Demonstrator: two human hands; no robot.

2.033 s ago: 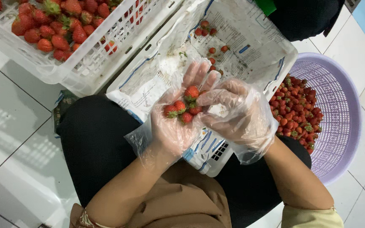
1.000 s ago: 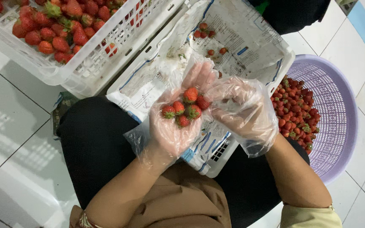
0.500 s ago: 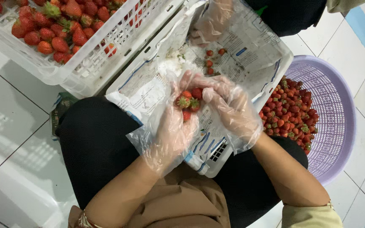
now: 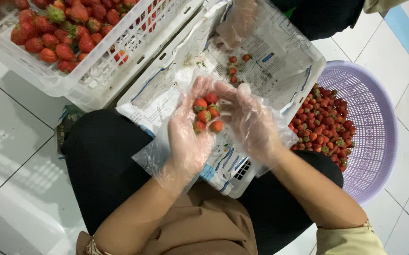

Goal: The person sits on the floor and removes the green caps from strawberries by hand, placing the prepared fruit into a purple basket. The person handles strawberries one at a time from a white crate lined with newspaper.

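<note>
From my remote seat, I see a white tiled floor carrying everything. A lilac basket at right holds a heap of red strawberries. A white crate at upper left is piled with more berries. Between them, a paper-lined tray rests across the person's dark-clad lap, a few loose berries on the paper. At the tray's far edge, another person's gloved hand touches the paper. Over the tray, my left hand, in a clear plastic glove, is cupped half open around a handful of small strawberries. My gloved right hand is spread open just beside them, fingertips at the berries, clasping nothing.
</note>
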